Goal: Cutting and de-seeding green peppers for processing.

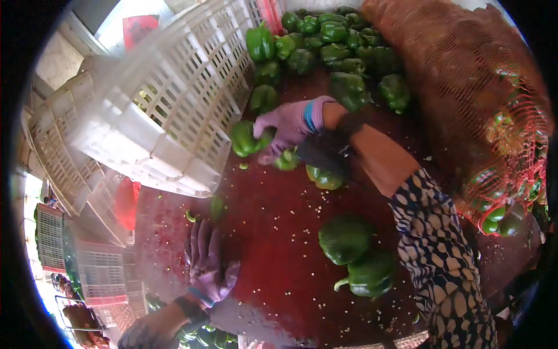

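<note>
My right hand [290, 128], in a lavender glove, reaches across the dark red tabletop [267, 232] with its fingers and thumb curled round a green bell pepper [243, 139]. Beneath that wrist is a dark, blurred shape [322, 152] whose kind I cannot make out. Two more peppers, one light green [286, 160] and one behind the dark shape [324, 177], lie close by. My left hand [210, 264], also gloved, holds nothing; its fingers stretch out over the table's left part, near a small green scrap [192, 216]. Two large peppers [344, 239] [369, 273] sit nearer to me.
A white slatted crate [174, 99] stands tilted along the table's left. Several peppers [334, 35] are heaped at the far end. On the right bulges a red mesh sack [459, 75] with peppers inside. Pale seeds are scattered about. More crates [102, 267] stand at lower left.
</note>
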`<control>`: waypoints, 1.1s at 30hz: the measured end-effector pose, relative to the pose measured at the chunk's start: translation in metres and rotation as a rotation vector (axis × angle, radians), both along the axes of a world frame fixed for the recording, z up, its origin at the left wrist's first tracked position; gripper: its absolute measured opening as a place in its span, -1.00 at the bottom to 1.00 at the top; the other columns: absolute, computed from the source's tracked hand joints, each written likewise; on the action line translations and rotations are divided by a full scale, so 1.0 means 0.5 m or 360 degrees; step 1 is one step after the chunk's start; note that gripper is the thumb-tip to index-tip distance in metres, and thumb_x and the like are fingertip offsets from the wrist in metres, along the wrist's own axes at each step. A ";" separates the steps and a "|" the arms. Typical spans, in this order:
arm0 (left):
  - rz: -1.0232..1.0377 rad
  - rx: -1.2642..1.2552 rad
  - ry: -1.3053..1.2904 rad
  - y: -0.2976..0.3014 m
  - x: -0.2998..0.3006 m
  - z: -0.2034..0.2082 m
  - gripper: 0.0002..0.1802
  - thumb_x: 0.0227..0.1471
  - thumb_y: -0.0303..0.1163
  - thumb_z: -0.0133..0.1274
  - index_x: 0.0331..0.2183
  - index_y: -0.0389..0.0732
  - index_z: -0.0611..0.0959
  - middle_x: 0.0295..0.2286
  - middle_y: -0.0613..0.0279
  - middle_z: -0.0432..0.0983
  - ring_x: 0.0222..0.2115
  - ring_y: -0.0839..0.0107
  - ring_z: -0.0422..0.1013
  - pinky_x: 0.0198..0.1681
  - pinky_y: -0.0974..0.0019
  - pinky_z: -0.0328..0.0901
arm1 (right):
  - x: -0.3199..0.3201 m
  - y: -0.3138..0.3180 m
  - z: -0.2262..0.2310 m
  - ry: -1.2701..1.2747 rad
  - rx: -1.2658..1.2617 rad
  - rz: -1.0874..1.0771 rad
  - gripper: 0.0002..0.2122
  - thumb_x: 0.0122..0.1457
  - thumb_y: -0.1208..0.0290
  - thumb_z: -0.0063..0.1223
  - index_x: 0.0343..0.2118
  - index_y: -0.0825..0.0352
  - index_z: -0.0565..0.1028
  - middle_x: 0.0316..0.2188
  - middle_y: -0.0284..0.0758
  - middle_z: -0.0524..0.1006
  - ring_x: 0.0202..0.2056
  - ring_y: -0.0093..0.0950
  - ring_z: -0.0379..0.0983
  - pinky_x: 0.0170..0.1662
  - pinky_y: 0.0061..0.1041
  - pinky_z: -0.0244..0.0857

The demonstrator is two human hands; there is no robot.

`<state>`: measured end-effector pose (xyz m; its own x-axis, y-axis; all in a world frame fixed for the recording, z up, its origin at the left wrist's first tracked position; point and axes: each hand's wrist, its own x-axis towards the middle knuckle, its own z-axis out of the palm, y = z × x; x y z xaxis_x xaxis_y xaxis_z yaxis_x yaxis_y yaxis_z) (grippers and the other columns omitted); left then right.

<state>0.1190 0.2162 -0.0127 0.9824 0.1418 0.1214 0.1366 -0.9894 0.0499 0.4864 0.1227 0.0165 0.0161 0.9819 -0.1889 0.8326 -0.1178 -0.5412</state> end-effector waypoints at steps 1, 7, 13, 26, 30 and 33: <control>0.0022 0.0002 0.0014 0.001 -0.002 0.001 -0.17 0.07 0.14 -0.22 0.09 -0.42 0.25 0.08 -0.33 0.13 0.11 -0.32 0.05 0.15 -0.27 -0.08 | -0.002 0.022 0.005 -0.0034 -0.0137 0.0325 -0.54 0.04 0.14 0.21 -0.06 0.29 0.42 -0.37 -0.27 0.55 -0.28 -0.48 0.47 -0.18 -0.45 0.34; 0.0043 0.0012 0.0062 0.000 0.000 0.004 -0.17 0.09 0.14 -0.22 0.13 -0.39 0.23 0.13 -0.32 0.07 0.15 -0.27 0.01 0.19 -0.21 -0.11 | 0.091 0.026 0.057 -0.0473 0.0676 -0.0785 -0.52 -0.02 0.02 0.21 -0.18 0.34 0.51 -0.32 -0.20 0.54 -0.21 -0.34 0.50 -0.11 -0.38 0.34; 0.0002 -0.0015 -0.0020 0.003 0.012 -0.002 -0.20 0.08 0.13 -0.22 0.10 -0.37 0.28 0.05 -0.34 0.17 0.06 -0.33 0.11 0.11 -0.27 -0.02 | 0.243 0.137 0.028 0.0751 0.1087 -0.1168 -0.54 -0.01 0.03 0.21 -0.21 0.34 0.51 -0.30 -0.19 0.52 -0.19 -0.31 0.48 -0.12 -0.37 0.34; 0.0019 -0.0044 0.0001 0.014 0.008 -0.018 -0.22 0.08 0.13 -0.21 0.09 -0.35 0.26 0.06 -0.31 0.15 0.07 -0.29 0.11 0.09 -0.32 -0.03 | 0.385 0.219 -0.101 0.1697 0.0925 -0.1241 -0.48 -0.01 0.02 0.20 -0.08 0.31 0.46 -0.07 -0.19 0.46 -0.11 -0.30 0.44 -0.09 -0.36 0.34; 0.0024 -0.0043 0.0000 0.013 0.008 -0.013 -0.21 0.08 0.14 -0.23 0.10 -0.34 0.26 0.07 -0.31 0.15 0.09 -0.30 0.10 0.10 -0.33 -0.04 | 0.409 0.203 -0.050 0.1021 0.0947 -0.1202 -0.40 0.01 0.02 0.18 0.05 0.29 0.37 -0.11 -0.20 0.47 -0.16 -0.34 0.46 -0.13 -0.39 0.35; 0.0043 -0.0036 0.0003 0.013 0.003 -0.017 -0.21 0.08 0.13 -0.22 0.11 -0.32 0.25 0.09 -0.30 0.14 0.10 -0.30 0.09 0.10 -0.33 -0.05 | 0.337 0.190 -0.039 0.0525 0.1008 -0.1197 -0.37 -0.02 0.02 0.21 0.08 0.27 0.34 -0.19 -0.19 0.50 -0.21 -0.34 0.47 -0.16 -0.41 0.36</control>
<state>0.1206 0.2229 -0.0213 0.9785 0.1708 0.1159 0.1632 -0.9840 0.0717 0.6547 0.2174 -0.0032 0.7073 0.6605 0.2518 0.4606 -0.1604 -0.8730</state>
